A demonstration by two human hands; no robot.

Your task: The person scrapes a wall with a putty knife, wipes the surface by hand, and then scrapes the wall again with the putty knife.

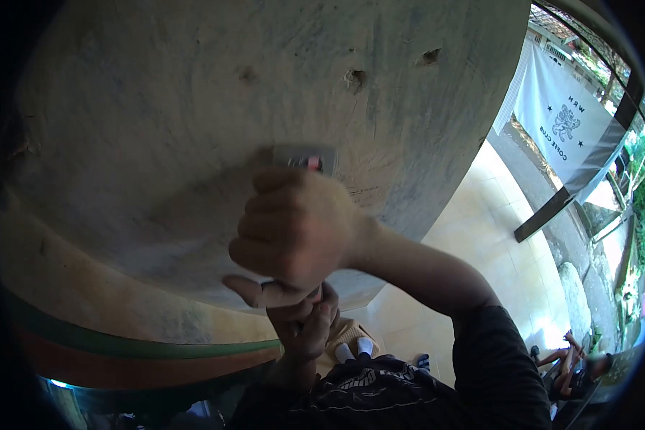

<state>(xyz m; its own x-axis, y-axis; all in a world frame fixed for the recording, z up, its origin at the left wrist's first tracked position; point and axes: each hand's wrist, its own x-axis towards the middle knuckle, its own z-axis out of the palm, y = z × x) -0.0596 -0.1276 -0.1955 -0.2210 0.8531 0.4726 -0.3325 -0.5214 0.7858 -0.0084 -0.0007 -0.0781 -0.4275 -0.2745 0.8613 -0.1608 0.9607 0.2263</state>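
Observation:
My right hand (294, 226) is closed in a fist in front of the wall. From its top edge shows the flat metal blade of a putty knife (326, 156), with a dark and red marking, lying close against the wall (179, 93). The knife's handle is hidden inside my fist. Just below, my left hand (306, 326) has its fingers curled together, partly covered by the right hand. A small bit of something shows between the left fingers, too little to name.
Holes (355, 79) and scratches mark the plaster. Below me are my feet (353, 351) on a tan surface and a tiled floor (473, 244). A white banner (562, 115) hangs at right beside a dark post (545, 215). Another person (577, 369) sits at lower right.

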